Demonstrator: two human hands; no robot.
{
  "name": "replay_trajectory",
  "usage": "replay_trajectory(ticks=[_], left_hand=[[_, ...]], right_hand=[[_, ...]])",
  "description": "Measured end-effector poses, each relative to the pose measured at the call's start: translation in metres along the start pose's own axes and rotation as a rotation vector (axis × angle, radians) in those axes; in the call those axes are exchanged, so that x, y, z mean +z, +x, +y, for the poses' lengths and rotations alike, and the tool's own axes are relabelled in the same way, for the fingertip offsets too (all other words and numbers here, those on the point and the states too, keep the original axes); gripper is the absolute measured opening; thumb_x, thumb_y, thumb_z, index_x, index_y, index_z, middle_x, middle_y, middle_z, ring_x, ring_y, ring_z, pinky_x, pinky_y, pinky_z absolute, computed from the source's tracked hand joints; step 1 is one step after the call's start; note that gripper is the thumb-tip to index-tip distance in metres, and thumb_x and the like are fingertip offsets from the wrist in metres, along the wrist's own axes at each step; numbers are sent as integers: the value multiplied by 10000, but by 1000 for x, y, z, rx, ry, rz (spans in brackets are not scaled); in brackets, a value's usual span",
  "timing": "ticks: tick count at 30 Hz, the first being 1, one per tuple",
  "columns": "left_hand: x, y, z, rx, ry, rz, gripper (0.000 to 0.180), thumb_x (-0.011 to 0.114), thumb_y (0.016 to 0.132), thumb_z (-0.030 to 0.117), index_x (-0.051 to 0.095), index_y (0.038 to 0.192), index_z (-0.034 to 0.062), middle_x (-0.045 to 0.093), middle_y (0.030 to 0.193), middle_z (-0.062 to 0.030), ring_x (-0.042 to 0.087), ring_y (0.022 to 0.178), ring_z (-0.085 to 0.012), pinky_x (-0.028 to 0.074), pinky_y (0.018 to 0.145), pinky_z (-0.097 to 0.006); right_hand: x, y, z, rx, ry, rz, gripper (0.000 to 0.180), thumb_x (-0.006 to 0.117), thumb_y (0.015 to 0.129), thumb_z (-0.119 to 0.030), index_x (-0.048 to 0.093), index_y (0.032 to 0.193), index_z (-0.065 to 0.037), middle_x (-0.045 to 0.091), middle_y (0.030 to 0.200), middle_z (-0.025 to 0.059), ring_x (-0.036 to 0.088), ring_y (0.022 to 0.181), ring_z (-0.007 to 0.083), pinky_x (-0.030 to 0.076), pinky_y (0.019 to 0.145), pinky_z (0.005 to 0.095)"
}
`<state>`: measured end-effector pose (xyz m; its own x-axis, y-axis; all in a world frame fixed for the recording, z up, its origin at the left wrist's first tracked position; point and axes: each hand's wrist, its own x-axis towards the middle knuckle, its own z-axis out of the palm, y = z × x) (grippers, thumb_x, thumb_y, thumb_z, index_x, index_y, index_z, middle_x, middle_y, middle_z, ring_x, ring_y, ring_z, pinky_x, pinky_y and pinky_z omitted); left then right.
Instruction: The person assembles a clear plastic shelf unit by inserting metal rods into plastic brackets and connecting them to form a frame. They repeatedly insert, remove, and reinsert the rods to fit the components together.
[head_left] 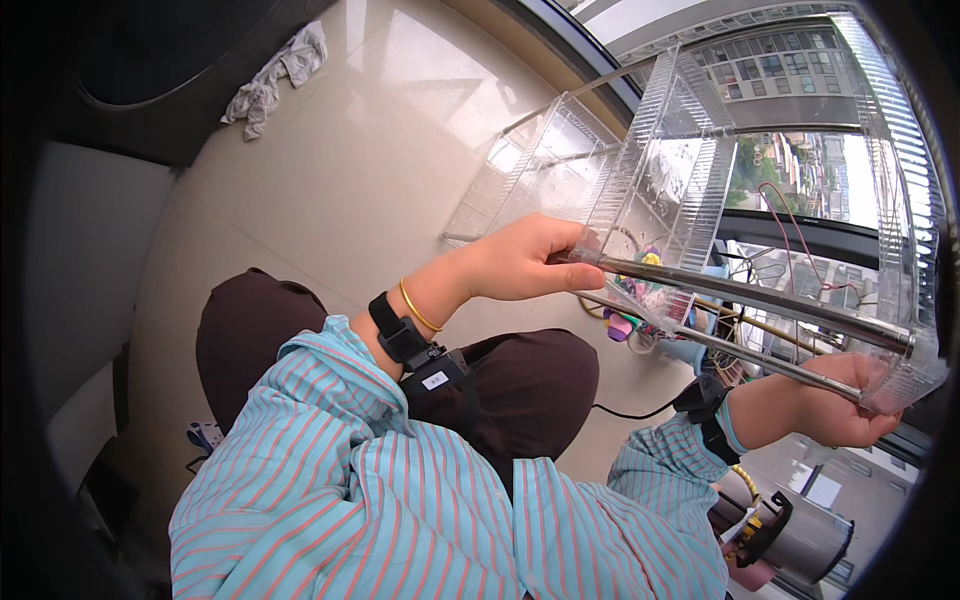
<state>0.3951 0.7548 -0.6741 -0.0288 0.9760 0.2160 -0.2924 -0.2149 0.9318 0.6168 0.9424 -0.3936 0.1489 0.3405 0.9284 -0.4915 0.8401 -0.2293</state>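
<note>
A clear plastic rack with ribbed side panels (pixel 650 135) and shiny metal rods (pixel 765 292) stands tilted in front of me, filling the upper right. My left hand (pixel 530 260) grips the near left corner of the rack, thumb along the end of a rod and the other fingers mostly hidden behind the plastic. Under the near right corner, my right hand (pixel 840 400) is closed around the ribbed plastic end where the rods meet it. Black straps with small devices sit on both wrists.
A crumpled pale cloth (pixel 280 78) lies on the tiled floor (pixel 330 190) at the upper left. Behind the rack is a window (pixel 800 175). Colourful small items (pixel 625 320) and wires are beneath the rods. A grey cylinder (pixel 815 540) stands at the lower right.
</note>
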Motion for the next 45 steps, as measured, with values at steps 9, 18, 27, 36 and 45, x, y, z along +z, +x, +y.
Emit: replay_trajectory(ticks=[9,18,27,36,45], left_hand=[[-1,6,3,88,79,7,432,730,931,486,645,935,62,636,720,-117,602,662,-275,458,613,-374],[1,14,-2,151,73,-10,353,716,937,457,725,1034,118,741,843,-94,709,793,-293,528,712,-395],[16,16,-9,188,207,127,463,750,868,521,667,1060,108,725,860,-121,686,801,-371,519,685,-423],[14,12,-1,143,205,224,457,742,904,497,621,953,58,662,761,-149,634,697,-360,461,615,-411],[16,6,-15,155,307,409,499,658,975,514,569,931,26,598,712,-134,580,638,-308,450,610,-388]], right_hand=[[-21,74,-80,35,-1068,-790,772,413,1056,-590,437,1441,78,471,1468,222,457,1379,305,366,1156,491],[17,82,-70,-120,-1261,-1185,778,415,1051,-602,380,1492,39,440,1509,217,425,1416,318,337,1181,503],[41,69,-42,-184,-1270,-1317,794,418,1047,-614,323,1542,-1,409,1550,213,394,1452,332,308,1205,515],[74,64,-44,-433,-1064,-1301,819,420,1042,-626,265,1593,-40,378,1592,208,362,1488,345,279,1230,526],[-31,-79,-35,502,-792,-448,657,439,1051,-614,544,1238,7,490,747,10,426,648,92,296,575,234]])
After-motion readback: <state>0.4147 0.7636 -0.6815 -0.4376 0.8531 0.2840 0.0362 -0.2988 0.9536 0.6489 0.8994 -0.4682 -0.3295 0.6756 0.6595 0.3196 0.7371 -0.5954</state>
